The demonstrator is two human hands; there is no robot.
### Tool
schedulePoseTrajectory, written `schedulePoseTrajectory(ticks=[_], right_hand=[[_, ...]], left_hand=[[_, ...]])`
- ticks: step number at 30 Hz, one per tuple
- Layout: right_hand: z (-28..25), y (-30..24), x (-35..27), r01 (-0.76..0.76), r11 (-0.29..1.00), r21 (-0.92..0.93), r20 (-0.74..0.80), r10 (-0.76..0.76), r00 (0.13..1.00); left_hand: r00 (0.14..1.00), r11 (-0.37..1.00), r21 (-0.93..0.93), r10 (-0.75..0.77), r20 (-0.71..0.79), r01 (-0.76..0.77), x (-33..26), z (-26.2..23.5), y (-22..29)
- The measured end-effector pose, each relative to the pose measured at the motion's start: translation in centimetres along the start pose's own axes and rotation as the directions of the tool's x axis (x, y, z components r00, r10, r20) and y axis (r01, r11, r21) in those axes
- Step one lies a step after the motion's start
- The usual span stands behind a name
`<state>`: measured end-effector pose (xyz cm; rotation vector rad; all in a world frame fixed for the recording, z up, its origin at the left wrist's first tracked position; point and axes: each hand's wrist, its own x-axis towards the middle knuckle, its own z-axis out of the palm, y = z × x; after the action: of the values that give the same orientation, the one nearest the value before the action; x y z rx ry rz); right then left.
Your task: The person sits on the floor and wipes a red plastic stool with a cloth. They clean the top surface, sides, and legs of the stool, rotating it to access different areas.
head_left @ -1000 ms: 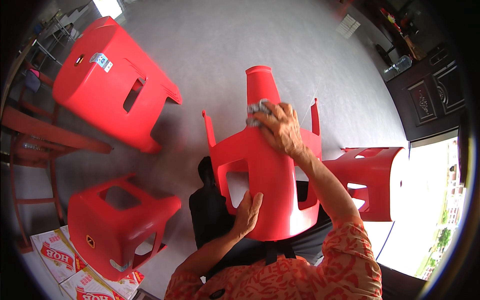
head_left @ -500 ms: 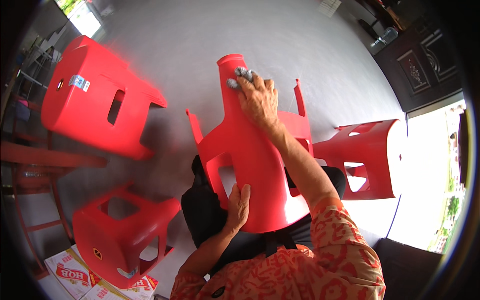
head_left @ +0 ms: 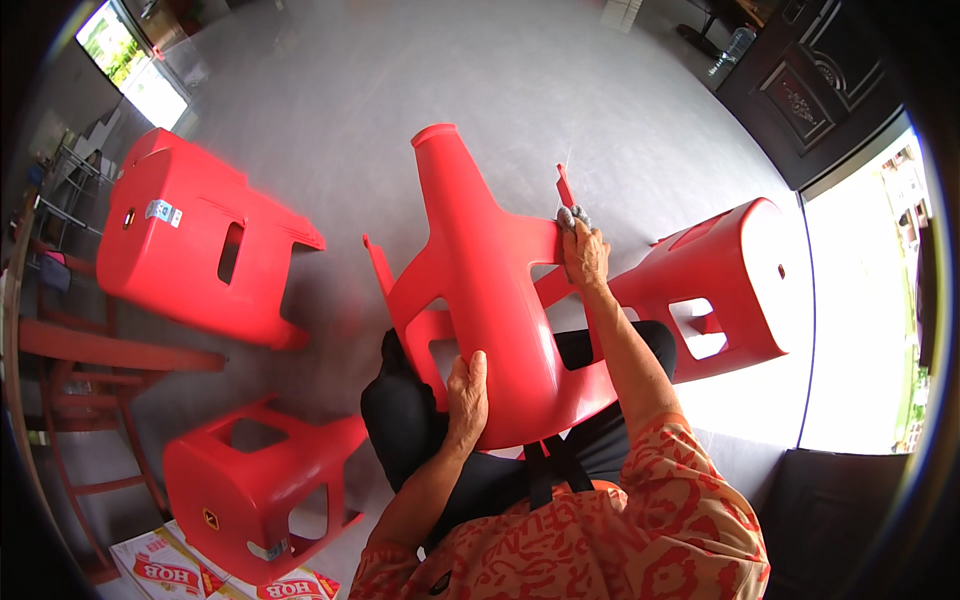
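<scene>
A red plastic stool [head_left: 470, 290] lies tipped over my lap, its legs pointing away from me. My left hand [head_left: 467, 402] grips the stool's near left side, with the thumb on top and the other fingers hidden behind the edge. On the stool's right side, my right hand [head_left: 588, 252] is closed around a crumpled grey cloth [head_left: 573, 216]. The cloth is pressed against the stool's right leg, by the upper corner of a side opening. Most of the cloth is covered by my fingers.
More red stools lie around me: stacked ones [head_left: 170, 240] at the far left, one [head_left: 240, 480] at the near left by printed cartons [head_left: 165, 565], and another stool [head_left: 735, 290] at the right. A wooden chair [head_left: 110, 400] stands left. Beside the bright doorway is a dark carved door [head_left: 800, 100].
My right hand has moved right and nearer, with the cloth, from the stool's far middle leg to its right side. My left hand still grips the stool. The view has shifted slightly.
</scene>
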<state>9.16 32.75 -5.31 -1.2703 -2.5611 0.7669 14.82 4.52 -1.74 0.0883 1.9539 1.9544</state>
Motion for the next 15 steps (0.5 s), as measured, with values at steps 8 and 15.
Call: schedulePoseTrajectory(ticks=[8,15], right_hand=[[-2.0,-3.9,-3.7,0.212,0.977,0.024,0.001,-0.212,0.977],[-5.0,-8.6,-11.4,0.865,0.482,-0.142,-0.058,-0.876,0.479]], left_hand=[[1.0,0.999,0.026,0.024,0.009,-0.024,0.2,0.4,-0.5],[0.996,0.996,-0.028,-0.08,0.035,0.081,0.5,0.2,-1.0]])
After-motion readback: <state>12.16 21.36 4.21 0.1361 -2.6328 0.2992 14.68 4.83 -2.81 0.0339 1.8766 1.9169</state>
